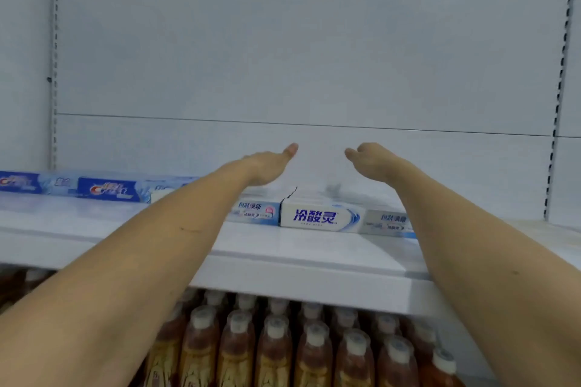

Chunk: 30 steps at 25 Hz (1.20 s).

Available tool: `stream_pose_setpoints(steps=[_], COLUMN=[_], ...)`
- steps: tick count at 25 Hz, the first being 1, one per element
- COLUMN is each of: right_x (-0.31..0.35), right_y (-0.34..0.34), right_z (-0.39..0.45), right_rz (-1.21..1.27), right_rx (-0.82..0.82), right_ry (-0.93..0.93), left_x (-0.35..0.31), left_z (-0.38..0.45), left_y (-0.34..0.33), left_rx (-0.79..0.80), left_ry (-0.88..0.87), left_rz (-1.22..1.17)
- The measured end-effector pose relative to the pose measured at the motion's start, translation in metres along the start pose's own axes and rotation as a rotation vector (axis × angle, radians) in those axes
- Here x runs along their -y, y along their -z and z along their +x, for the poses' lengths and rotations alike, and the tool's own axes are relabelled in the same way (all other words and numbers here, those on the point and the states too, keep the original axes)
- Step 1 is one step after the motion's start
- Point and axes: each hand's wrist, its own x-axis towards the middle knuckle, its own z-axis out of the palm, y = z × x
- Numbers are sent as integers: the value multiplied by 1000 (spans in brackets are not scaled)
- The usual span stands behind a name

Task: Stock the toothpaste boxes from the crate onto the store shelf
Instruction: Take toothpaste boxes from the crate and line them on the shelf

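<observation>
A row of toothpaste boxes lies along the white store shelf (283, 256). In the middle is a white box with blue lettering (317, 217), with a pale box (255, 210) at its left and a silver one (388, 222) at its right. Blue toothpaste boxes (107, 190) lie further left. My left hand (270, 166) is stretched palm down over the top of the middle boxes, thumb out. My right hand (374, 163) hovers over their right end, fingers bent, with nothing visible in it. The fingertips of both hands are hidden. The crate is out of view.
The shelf's white back panel (298, 56) rises behind the boxes, with slotted uprights at both sides (558, 104). Below the shelf stand several brown drink bottles with white caps (276, 339). The right end of the shelf (503, 229) is bare.
</observation>
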Motion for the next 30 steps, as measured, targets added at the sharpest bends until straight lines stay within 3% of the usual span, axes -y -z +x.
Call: stream_pose_setpoints(steps=[5, 9, 14, 16, 19, 24, 27, 30], right_x=[37, 54, 79, 79, 68, 31, -8, -62], right_y=[-2, -17, -47, -63, -100, -209, -300, -373], right_z=[-60, -131, -217, -254, -312, -390, -460, -543], right_rz=[52, 294, 534, 645, 755, 816, 776, 673], right_rx=[7, 45, -94, -115, -20, 114, 258, 405], right_ry=[220, 350, 454, 511, 551, 307, 3, -295], left_x=[7, -10, -2, 19, 51, 125, 184, 239], left_z=[-74, -149, -239, -270, -320, -397, -454, -502], left_y=[17, 0, -11, -22, -59, -171, -250, -324], left_rx=[17, -4, -259, -354, -459, -382, -175, 31], left_ry=[85, -46, -137, -238, -298, -75, 167, 408], left_rz=[-51, -81, -162, -375, -643, -877, -949, -877])
